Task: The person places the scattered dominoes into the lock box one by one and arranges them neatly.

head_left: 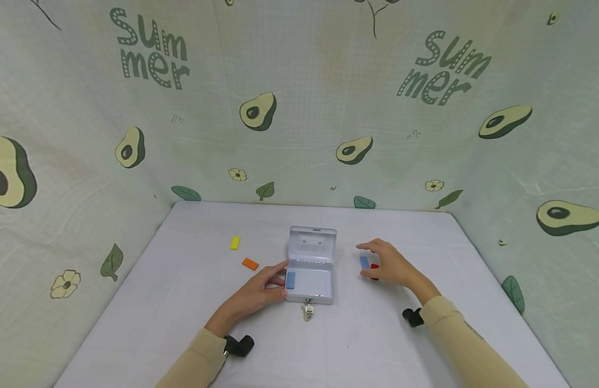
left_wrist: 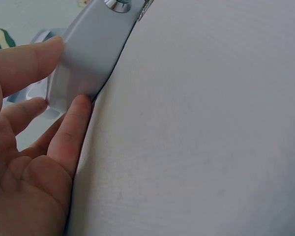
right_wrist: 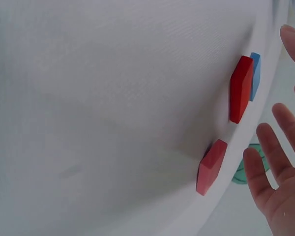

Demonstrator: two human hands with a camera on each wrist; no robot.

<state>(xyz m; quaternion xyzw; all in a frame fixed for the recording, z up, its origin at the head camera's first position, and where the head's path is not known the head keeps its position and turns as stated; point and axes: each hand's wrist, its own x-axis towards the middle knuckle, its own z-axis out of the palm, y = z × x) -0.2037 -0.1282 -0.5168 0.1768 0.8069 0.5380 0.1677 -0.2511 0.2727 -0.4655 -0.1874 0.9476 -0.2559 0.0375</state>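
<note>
Right hand [head_left: 388, 265]: fingers parted, unloaded | red block [right_wrist: 242, 89]: may be nudged if blue block [right_wrist: 255, 77], close by, is pinched | left hand [head_left: 257, 287]: fingers rested against cash box [left_wrist: 91, 54], ungripped

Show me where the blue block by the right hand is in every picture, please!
Head view: the blue block is right of and below the middle, to the right of the open box, beside the right hand.
Left wrist view: it is not in this picture.
Right wrist view: upper right, partly hidden behind a bright red block.
Shared landmark: the white tabletop shows in all three.
</note>
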